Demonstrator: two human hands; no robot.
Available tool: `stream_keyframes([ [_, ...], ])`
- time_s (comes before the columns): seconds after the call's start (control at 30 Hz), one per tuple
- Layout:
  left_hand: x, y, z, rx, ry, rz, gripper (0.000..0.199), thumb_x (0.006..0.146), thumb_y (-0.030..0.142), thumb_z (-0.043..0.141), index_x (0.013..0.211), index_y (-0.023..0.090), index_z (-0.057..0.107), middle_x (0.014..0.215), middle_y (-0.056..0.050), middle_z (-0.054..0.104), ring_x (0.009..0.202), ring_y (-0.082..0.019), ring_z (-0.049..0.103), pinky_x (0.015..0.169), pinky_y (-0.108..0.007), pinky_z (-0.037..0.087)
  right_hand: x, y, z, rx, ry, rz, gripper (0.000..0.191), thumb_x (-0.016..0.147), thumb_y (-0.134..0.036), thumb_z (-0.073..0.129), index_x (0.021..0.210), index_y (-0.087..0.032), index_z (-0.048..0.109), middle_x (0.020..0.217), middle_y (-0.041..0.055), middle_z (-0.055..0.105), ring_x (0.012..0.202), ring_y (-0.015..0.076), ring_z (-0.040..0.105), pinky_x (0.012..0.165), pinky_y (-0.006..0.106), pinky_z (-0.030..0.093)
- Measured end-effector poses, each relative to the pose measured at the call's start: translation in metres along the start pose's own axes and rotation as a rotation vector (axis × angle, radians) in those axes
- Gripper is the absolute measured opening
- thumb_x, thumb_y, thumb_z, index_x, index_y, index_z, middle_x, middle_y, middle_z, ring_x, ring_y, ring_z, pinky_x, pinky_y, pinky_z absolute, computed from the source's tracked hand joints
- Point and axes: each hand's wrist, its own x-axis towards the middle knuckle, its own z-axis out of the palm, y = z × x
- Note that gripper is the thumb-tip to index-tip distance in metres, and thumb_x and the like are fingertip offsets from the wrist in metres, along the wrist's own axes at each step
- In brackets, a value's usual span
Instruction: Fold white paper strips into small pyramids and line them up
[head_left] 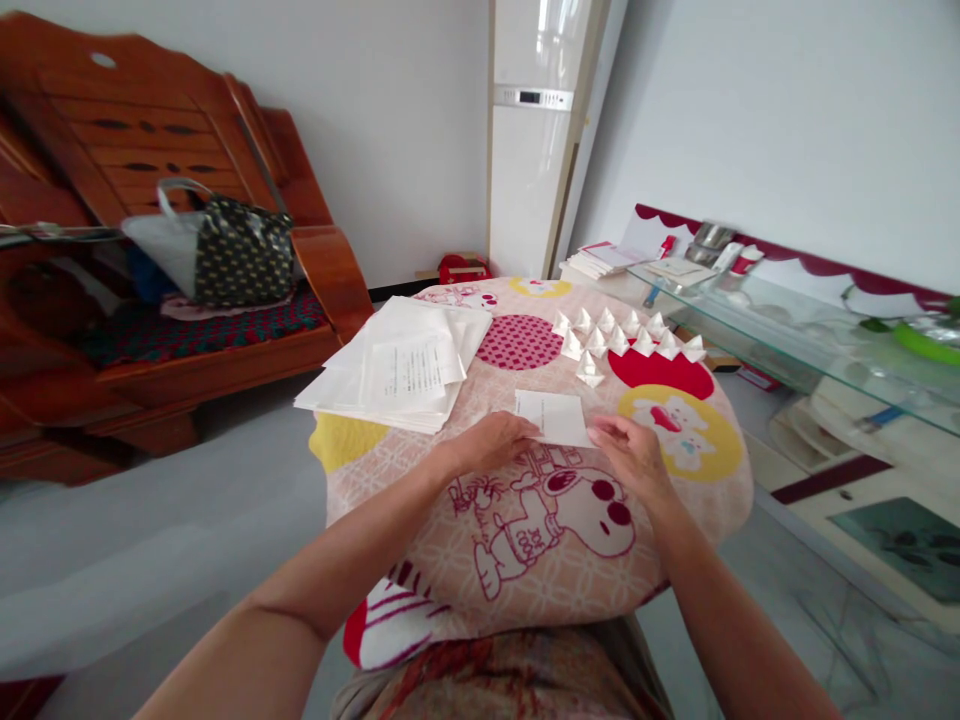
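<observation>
A small folded sheet of white paper [559,417] with faint print lies between my hands, just above the patterned tablecloth. Its left lower corner is pinched in my left hand [499,440]. My right hand [626,448] grips the right lower corner, with thumb and fingers together. Beyond the sheet stand several small folded paper boats [643,343] in rows, and a single paper boat [589,370] sits nearer to me. To the left of my left hand rests a loose stack of white paper sheets [409,375], the top one printed.
The round table is covered by a pink cartoon tablecloth [517,590]. A glass-topped cabinet [825,340] with cups and papers runs along the right. At the left, a wooden sofa [150,350] holds a black patterned bag [244,250]. A tall white air conditioner [531,170] stands behind.
</observation>
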Motion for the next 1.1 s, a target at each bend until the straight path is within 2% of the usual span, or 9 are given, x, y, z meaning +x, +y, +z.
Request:
stream_keyframes([
  [0.1,0.001,0.003,-0.008,-0.046,-0.012,-0.081,0.026,0.097,0.019,0.054,0.092,0.02,0.079,0.086,-0.004,0.078,0.08,-0.017,0.072,0.077,-0.025,0.051,0.0,-0.005,-0.01,0.028,-0.099,-0.222,0.045,0.086,-0.056,0.061,0.103,-0.018,0.079,0.112,0.0123,0.077,0.099,0.0258,0.071,0.087,0.035,0.055],
  [0.17,0.002,0.009,-0.013,-0.035,-0.004,-0.139,0.027,0.094,0.02,0.058,0.074,0.018,0.076,0.068,-0.003,0.072,0.066,-0.015,0.065,0.069,-0.024,0.047,-0.001,-0.008,-0.017,0.015,-0.205,-0.25,0.046,0.087,-0.057,0.06,0.099,-0.018,0.08,0.096,0.0085,0.078,0.087,0.0232,0.07,0.079,0.032,0.055],
  [0.3,0.003,0.019,-0.018,-0.018,-0.024,-0.174,0.031,0.09,0.021,0.061,0.061,0.018,0.068,0.056,-0.001,0.062,0.057,-0.013,0.055,0.061,-0.025,0.04,0.0,-0.006,-0.022,-0.082,-0.372,-0.153,0.033,0.076,-0.048,0.076,0.085,-0.016,0.079,0.069,0.0016,0.071,0.062,0.0166,0.059,0.055,0.025,0.044],
  [0.43,0.006,0.009,-0.019,-0.121,-0.029,-0.197,0.026,0.084,0.024,0.064,0.06,0.017,0.066,0.053,0.001,0.057,0.054,-0.011,0.05,0.056,-0.023,0.036,0.017,0.002,-0.015,-0.075,-0.384,-0.103,0.03,0.075,-0.044,0.073,0.064,-0.016,0.07,0.055,-0.0003,0.064,0.051,0.0126,0.053,0.046,0.022,0.037],
  [0.67,0.022,-0.03,-0.005,-0.338,0.137,-0.536,0.026,0.08,0.027,0.068,0.058,0.015,0.063,0.052,0.002,0.057,0.054,-0.011,0.053,0.053,-0.022,0.037,0.052,-0.002,0.009,-0.131,-0.377,0.139,0.022,0.077,-0.027,0.071,0.059,-0.017,0.064,0.047,0.001,0.062,0.037,0.0103,0.052,0.037,0.019,0.038],
  [0.8,0.02,-0.03,0.007,-0.268,0.246,-0.604,0.008,0.081,0.02,0.069,0.081,0.013,0.072,0.058,0.003,0.06,0.057,-0.012,0.056,0.057,-0.023,0.04,0.054,-0.008,0.019,-0.235,-0.332,0.193,0.026,0.078,-0.024,0.069,0.054,-0.019,0.061,0.039,-0.0017,0.055,0.031,0.0092,0.043,0.033,0.02,0.03],
  [0.97,0.012,-0.022,0.011,-0.251,0.363,-0.622,0.049,0.08,0.016,0.07,0.128,0.01,0.063,0.064,0.004,0.065,0.064,-0.015,0.063,0.068,-0.026,0.047,0.052,-0.006,0.022,-0.328,-0.256,0.115,0.026,0.078,-0.025,0.067,0.053,-0.019,0.063,0.037,-0.0009,0.052,0.038,0.0118,0.049,0.042,0.023,0.036],
  [1.07,0.01,-0.021,0.011,-0.318,0.349,-0.638,0.06,0.079,0.011,0.07,0.137,0.009,0.055,0.063,0.005,0.065,0.062,-0.015,0.063,0.07,-0.027,0.049,0.05,0.001,0.024,-0.298,-0.186,0.122,0.008,0.073,-0.023,0.07,0.074,-0.016,0.073,0.051,0.0009,0.064,0.044,0.0142,0.055,0.047,0.025,0.041],
  [1.1,0.009,-0.022,0.011,-0.332,0.349,-0.639,0.062,0.078,0.011,0.07,0.138,0.009,0.054,0.063,0.005,0.065,0.062,-0.015,0.064,0.07,-0.027,0.05,0.048,0.003,0.025,-0.275,-0.155,0.11,0.016,0.071,-0.024,0.071,0.084,-0.015,0.076,0.058,0.0021,0.068,0.047,0.0147,0.057,0.049,0.025,0.042],
])
